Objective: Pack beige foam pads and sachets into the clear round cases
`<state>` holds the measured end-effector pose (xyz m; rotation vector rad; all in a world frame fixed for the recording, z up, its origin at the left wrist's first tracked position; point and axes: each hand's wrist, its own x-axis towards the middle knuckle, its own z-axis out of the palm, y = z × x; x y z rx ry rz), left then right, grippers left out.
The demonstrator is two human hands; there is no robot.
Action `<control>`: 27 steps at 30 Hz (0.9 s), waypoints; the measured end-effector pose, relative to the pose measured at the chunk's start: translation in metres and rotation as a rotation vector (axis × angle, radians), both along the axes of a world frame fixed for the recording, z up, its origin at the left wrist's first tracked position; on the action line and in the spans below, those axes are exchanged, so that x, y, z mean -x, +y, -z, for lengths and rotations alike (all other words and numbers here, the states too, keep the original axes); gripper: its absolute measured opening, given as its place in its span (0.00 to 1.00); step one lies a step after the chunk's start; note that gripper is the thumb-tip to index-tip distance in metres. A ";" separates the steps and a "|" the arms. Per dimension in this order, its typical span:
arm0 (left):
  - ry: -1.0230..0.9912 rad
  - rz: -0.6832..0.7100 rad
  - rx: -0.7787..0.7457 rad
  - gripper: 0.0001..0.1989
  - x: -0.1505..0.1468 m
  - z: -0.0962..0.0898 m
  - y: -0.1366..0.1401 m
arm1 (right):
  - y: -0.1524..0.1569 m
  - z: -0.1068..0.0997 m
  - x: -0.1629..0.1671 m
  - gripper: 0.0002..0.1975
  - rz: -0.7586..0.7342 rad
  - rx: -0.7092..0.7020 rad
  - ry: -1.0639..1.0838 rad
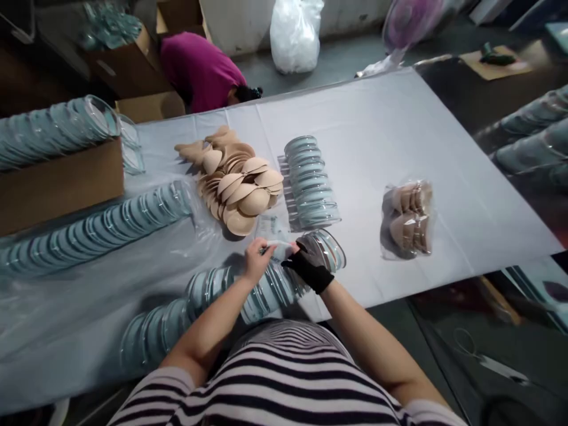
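Note:
A small clear plastic bag [274, 234] with faint bluish print is stretched between my hands over the table. My bare left hand [257, 259] pinches its near edge on the left. On the other side, my right hand [309, 263], in a black glove with bare fingertips, holds the opposite end of that edge. Just beyond my left hand lies a heap of beige bra pads [248, 195]. Under and beside my wrists runs a row of nested clear plastic shells with pale blue inside [261, 296]. Another short row of these shells [310, 180] stands past my right hand.
A clear bag packed with beige pads [410, 222] lies on the white-covered table [368, 130] to the right. More shell rows [102, 228] and a cardboard box [62, 183] fill the left. Across the table, a person in a purple top [199, 68] bends down.

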<state>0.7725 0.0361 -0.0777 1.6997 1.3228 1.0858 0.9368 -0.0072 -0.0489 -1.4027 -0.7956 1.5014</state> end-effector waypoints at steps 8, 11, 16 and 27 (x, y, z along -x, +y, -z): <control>0.663 0.263 -0.098 0.20 -0.049 0.035 0.160 | 0.019 0.001 -0.043 0.13 0.237 -0.036 -0.336; 0.960 0.312 -0.145 0.23 -0.050 0.036 0.204 | 0.015 0.005 -0.048 0.13 0.182 -0.041 -0.372; 1.086 0.166 -0.138 0.22 -0.049 0.027 0.235 | 0.004 0.013 -0.048 0.13 0.142 -0.008 -0.421; 0.638 -0.112 -0.166 0.10 -0.005 -0.051 0.227 | 0.045 -0.050 -0.075 0.11 -0.014 -0.484 -0.752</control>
